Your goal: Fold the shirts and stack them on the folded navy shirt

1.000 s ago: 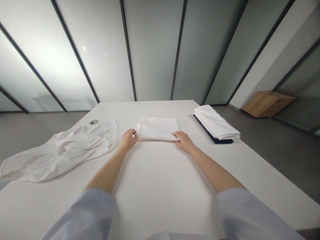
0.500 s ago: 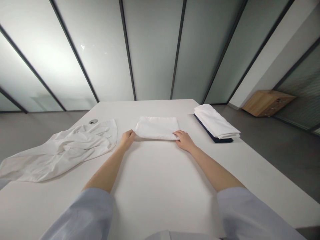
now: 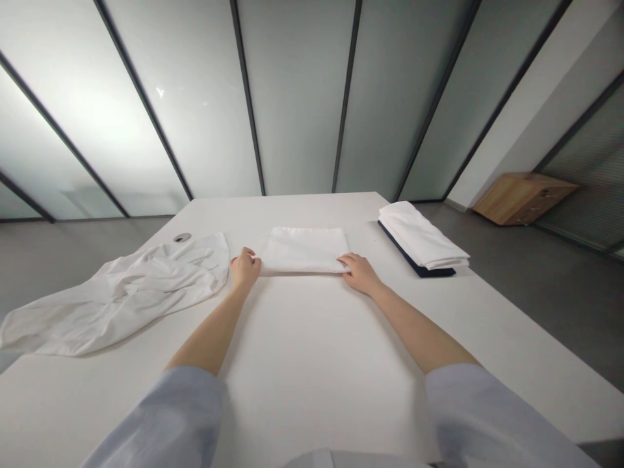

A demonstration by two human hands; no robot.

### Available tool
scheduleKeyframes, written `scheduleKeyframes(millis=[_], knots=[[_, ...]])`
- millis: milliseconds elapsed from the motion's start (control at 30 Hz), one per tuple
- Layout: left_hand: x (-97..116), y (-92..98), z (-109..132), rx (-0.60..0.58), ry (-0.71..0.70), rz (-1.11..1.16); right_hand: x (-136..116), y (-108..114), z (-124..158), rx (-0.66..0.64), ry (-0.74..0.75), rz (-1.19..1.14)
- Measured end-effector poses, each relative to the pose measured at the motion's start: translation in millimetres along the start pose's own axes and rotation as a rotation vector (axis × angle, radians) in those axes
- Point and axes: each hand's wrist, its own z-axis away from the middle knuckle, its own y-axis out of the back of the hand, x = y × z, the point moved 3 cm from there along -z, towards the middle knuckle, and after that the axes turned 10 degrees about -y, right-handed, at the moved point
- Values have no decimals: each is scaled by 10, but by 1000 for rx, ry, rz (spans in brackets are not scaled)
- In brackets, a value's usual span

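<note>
A folded white cloth [image 3: 306, 249] lies as a flat rectangle at the middle of the table. My right hand [image 3: 361, 274] is at its near right corner, fingers bent over the edge and closed on the fabric. At the near left corner, my left hand [image 3: 246, 268] is beside the cloth, its fingers loosely curled and a little apart, with no fabric visible between them. Whether its fingertips still touch the corner is hard to see.
On the left, a crumpled white cloth [image 3: 141, 292] hangs over the table edge near a round grommet [image 3: 182, 238]. To the right, folded white cloth [image 3: 422, 235] rests on dark navy fabric [image 3: 429, 272]. A wooden cabinet [image 3: 524, 198] stands on the floor beyond.
My left hand has loosened from the cloth's corner and shifted slightly left, its fingers lifting. The right hand stays at its corner. The cloth's left edge lies flatter.
</note>
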Motion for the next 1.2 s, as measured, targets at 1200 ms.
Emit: scheduleKeyframes(millis=[1200], knots=[[209,-155,106,-260,-562,86,370,117,-2,-22,-347,-739]])
